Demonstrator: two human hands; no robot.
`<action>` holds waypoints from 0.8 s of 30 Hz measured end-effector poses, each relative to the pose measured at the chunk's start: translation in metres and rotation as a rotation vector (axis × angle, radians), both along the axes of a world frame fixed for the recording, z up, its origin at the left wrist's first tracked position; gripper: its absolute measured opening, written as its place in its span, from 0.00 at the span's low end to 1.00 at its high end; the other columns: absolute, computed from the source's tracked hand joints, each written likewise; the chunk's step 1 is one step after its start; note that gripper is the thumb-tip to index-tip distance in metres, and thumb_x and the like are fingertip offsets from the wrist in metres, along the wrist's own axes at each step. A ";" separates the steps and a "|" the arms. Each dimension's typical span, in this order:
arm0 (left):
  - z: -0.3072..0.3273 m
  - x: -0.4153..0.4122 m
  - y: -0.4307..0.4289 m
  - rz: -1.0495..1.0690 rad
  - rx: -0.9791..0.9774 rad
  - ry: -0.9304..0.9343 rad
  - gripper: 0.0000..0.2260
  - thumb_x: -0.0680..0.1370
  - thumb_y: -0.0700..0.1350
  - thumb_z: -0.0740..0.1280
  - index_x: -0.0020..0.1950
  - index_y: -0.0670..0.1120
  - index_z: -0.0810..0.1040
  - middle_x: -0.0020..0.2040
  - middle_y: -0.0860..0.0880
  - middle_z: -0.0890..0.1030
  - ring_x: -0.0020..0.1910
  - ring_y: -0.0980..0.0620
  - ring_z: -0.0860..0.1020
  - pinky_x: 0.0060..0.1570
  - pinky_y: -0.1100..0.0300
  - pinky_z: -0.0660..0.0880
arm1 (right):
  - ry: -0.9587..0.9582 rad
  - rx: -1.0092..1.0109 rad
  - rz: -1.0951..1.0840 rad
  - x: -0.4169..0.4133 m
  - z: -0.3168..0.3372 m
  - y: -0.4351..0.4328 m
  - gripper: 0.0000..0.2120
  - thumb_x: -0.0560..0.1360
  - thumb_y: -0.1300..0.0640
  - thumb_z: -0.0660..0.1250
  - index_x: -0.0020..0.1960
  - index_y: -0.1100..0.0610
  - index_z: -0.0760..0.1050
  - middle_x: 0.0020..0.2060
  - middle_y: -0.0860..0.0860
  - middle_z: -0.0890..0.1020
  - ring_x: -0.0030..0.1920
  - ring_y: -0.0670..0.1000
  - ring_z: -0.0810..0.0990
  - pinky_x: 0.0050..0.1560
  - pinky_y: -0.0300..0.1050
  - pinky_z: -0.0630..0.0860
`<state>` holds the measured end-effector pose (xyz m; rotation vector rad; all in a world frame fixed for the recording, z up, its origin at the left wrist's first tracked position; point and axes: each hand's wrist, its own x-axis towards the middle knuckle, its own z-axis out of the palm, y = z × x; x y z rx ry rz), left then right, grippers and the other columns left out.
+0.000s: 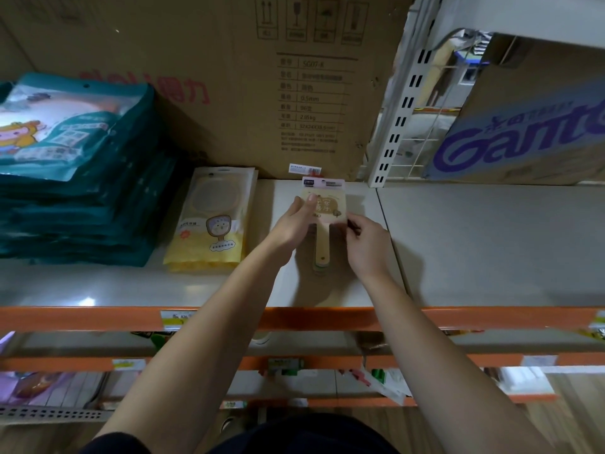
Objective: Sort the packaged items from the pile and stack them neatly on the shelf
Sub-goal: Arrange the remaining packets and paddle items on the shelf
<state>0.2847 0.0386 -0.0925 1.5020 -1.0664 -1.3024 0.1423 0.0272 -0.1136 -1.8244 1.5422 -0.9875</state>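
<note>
A small stack of carded items with wooden handles lies on the grey shelf, just in front of a big cardboard box. My left hand holds the stack's left edge, thumb on top of the card. My right hand pinches its right edge. The handles stick out toward me between my wrists. To the left lies a stack of yellow pouches, and further left a tall stack of teal packages.
A large brown cardboard box fills the back of the shelf. A white slotted upright and a wire divider stand to the right, with a printed box behind. Orange-edged lower shelves carry small goods.
</note>
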 end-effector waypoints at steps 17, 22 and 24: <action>0.021 0.147 0.052 0.406 -0.137 -0.622 0.22 0.80 0.44 0.64 0.75 0.45 0.67 0.66 0.48 0.73 0.64 0.49 0.72 0.58 0.58 0.70 | -0.055 0.107 0.299 0.095 0.014 0.020 0.15 0.81 0.58 0.62 0.66 0.55 0.76 0.61 0.50 0.80 0.58 0.44 0.77 0.57 0.29 0.71; -0.002 0.170 0.050 0.316 0.077 -0.443 0.30 0.81 0.53 0.62 0.80 0.50 0.55 0.76 0.46 0.65 0.70 0.44 0.68 0.69 0.51 0.66 | -0.082 0.229 0.296 0.137 0.002 0.029 0.20 0.82 0.54 0.59 0.73 0.57 0.68 0.68 0.53 0.75 0.69 0.51 0.72 0.68 0.46 0.69; -0.008 0.172 0.048 0.295 0.086 -0.399 0.29 0.81 0.54 0.61 0.80 0.51 0.55 0.76 0.45 0.65 0.71 0.43 0.68 0.70 0.50 0.66 | -0.138 0.246 0.279 0.147 0.003 0.031 0.22 0.82 0.55 0.61 0.74 0.60 0.66 0.69 0.54 0.73 0.70 0.51 0.71 0.67 0.39 0.66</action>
